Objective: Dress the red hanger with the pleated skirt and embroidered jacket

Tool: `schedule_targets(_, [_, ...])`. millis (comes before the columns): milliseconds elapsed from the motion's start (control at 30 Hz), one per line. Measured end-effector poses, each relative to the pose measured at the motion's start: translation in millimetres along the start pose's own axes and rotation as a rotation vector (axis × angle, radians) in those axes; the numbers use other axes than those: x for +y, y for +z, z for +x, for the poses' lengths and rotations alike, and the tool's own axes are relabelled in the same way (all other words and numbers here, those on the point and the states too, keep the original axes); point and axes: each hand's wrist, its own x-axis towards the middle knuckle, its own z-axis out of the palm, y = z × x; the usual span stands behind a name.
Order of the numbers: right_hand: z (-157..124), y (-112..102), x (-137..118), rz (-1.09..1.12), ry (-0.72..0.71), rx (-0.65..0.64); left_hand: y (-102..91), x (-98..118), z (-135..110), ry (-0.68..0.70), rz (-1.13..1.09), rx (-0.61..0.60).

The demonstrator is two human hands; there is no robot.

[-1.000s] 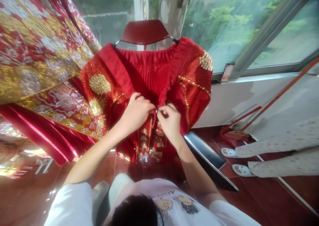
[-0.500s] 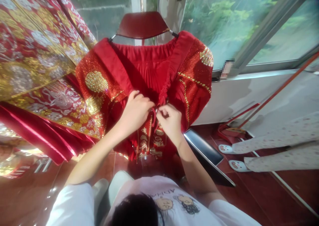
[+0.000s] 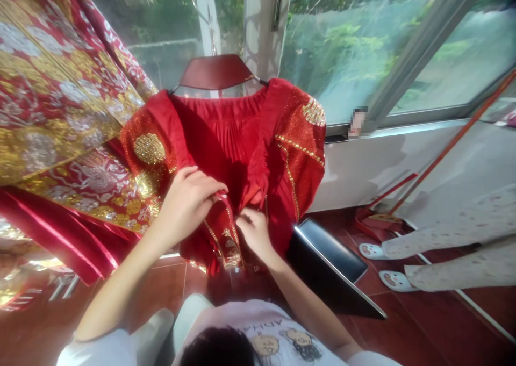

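Left grip point(image 3: 188, 200) clasps the red jacket point(image 3: 226, 135), front flap now pulled aside; right grip point(image 3: 252, 232) pinches cloth lower.

Red garment point(image 3: 237, 140) is hanging with its front open, pleated inner lining showing, upper part spreading out above both hands. Gold sequin patches point(image 3: 149, 148) are sitting on both shoulders, up and outward from the hands. Left hand point(image 3: 187, 199) is gripping one front edge. The gold-embroidered strip point(image 3: 226, 239) is running down between the two hands. Right hand point(image 3: 252, 231), lower than the left, is pinching the opposite front edge. The hem is hanging just below both hands.
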Motion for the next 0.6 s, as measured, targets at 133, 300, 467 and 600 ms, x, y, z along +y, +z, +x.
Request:
schedule_targets(133, [-14,10,46,-0.104,0.088,-0.053,-7.8,-6,-8,-0.041,0.031,0.041])
schedule_targets(300, [-16,-20,45,-0.221,0.092,-0.217,-19.2,-7,-16,-0.01,-0.032,-0.014])
schedule_targets(467, [8,-74,-47,-0.425,-0.22,0.04,-33.9,-7,-9,-0.181,-0.075,0.396])
schedule_targets(600, [54,-65,-102,-0.472,-0.486,0.613,-4.6,-19,24,-0.512,0.08,0.631])
